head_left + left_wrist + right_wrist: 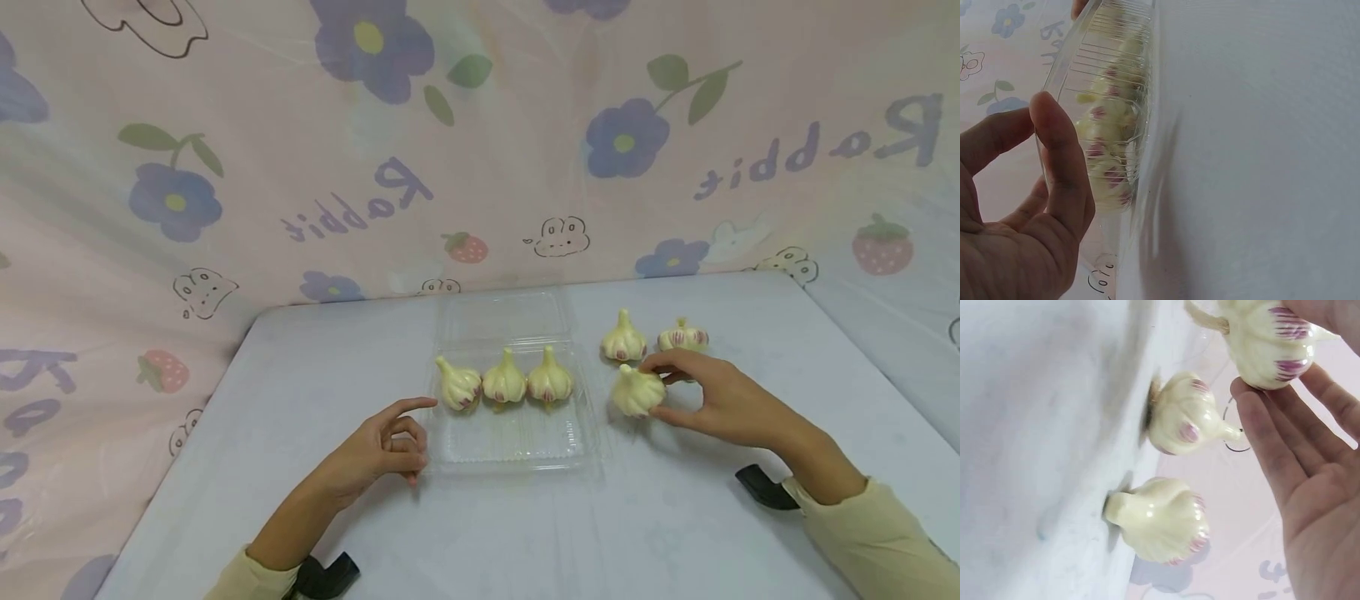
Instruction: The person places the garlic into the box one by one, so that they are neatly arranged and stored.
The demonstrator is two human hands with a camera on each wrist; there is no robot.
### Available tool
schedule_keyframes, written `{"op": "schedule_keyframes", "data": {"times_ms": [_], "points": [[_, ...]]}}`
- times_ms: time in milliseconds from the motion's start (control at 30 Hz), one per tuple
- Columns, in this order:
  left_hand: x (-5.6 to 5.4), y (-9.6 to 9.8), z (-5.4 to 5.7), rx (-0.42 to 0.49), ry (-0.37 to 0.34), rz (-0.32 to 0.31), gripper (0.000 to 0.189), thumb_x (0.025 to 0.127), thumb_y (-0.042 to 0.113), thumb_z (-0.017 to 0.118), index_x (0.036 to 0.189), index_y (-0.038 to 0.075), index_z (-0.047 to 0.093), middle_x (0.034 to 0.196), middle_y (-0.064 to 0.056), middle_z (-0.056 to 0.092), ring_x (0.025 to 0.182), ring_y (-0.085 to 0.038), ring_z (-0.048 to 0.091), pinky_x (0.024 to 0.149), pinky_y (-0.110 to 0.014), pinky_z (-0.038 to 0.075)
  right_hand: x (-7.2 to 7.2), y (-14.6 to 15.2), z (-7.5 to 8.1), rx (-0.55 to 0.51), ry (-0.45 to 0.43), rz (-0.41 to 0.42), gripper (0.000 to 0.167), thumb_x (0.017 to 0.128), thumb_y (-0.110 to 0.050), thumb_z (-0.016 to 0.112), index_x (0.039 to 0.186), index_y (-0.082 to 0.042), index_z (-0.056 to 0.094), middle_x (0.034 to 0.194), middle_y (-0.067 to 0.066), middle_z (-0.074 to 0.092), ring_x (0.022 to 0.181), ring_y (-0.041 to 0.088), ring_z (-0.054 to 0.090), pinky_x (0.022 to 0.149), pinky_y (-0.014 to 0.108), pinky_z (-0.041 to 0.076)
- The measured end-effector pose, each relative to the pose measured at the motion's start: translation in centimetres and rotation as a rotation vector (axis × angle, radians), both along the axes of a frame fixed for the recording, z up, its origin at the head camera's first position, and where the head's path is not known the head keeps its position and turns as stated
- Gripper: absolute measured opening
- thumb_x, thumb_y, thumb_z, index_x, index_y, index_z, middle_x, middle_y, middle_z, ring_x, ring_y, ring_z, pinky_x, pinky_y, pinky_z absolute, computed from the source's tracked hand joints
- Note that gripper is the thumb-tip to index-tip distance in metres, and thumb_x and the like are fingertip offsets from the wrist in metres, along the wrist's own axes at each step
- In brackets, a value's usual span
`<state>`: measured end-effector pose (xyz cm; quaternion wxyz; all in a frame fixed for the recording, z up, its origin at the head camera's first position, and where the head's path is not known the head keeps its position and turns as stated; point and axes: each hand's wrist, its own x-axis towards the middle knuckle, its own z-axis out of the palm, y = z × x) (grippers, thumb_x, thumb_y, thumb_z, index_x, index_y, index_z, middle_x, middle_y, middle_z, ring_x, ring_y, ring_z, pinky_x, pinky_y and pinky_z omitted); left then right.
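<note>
Pink printed fabric (480, 167), thin and faintly creased, patterned with purple flowers, strawberries and rabbit outlines, hangs behind and to both sides of the work area. Below it lies the tabletop (480, 533), covered in smooth pale grey-lilac cloth. At its centre sits a clear plastic clamshell tray (517, 446), ribbed along its walls, its hinged lid (504, 315) laid flat open at the far side. Three garlic bulbs stand in a row inside the tray: left bulb (459, 385) tilted, stem leaning left; middle bulb (504, 380) and right bulb (550, 379) upright. All are cream-white, lobed, with purple streaks near the base. To the right of the tray, two loose bulbs (624, 339) (683, 336) rest on the tabletop, just beside one another. The right hand (712, 396) grasps a further held bulb (637, 392) between thumb and fingertips, near the tray's right edge and in front of the loose pair. The left hand (386, 450) holds nothing, fingers loosely curled, forefinger extended, beside the tray's near-left corner; contact with the tray cannot be confirmed.
</note>
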<state>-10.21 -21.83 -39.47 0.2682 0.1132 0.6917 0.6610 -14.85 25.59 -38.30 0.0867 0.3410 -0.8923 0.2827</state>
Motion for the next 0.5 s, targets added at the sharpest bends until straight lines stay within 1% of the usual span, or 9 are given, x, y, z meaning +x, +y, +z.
{"op": "schedule_keyframes", "data": {"times_ms": [200,333,500], "points": [[0.0,-0.1,-0.1,0.005,0.002,0.001,0.079,0.089,-0.004,0.067,0.156,0.007,0.026,0.098,-0.002,0.054,0.072,-0.008,0.062,0.066,-0.026,0.06,0.2,0.0,0.7,-0.021,-0.011,-0.028,0.057,0.077,-0.017,0.087,0.124,-0.032,0.058,0.117,-0.022,0.06,0.105,-0.005,0.061,0.091,0.008,0.047],[0.0,0.0,-0.1,0.007,0.003,0.002,0.079,0.089,-0.004,0.067,0.155,0.007,0.025,0.098,-0.002,0.054,0.071,-0.008,0.062,0.066,-0.026,0.06,0.3,-0.1,1.0,-0.052,-0.041,-0.036,0.055,0.079,-0.017,0.085,0.125,-0.031,0.058,0.12,-0.02,0.061,0.109,-0.006,0.061,0.093,0.004,0.045],[0.0,0.0,-0.1,0.006,0.004,0.001,0.079,0.089,-0.004,0.067,0.156,0.006,0.025,0.098,-0.002,0.054,0.071,-0.008,0.062,0.066,-0.026,0.06,0.4,-0.2,1.1,-0.089,-0.082,-0.058,0.053,0.081,-0.016,0.083,0.127,-0.026,0.06,0.123,-0.014,0.062,0.112,-0.011,0.057,0.094,0.001,0.043]]}}
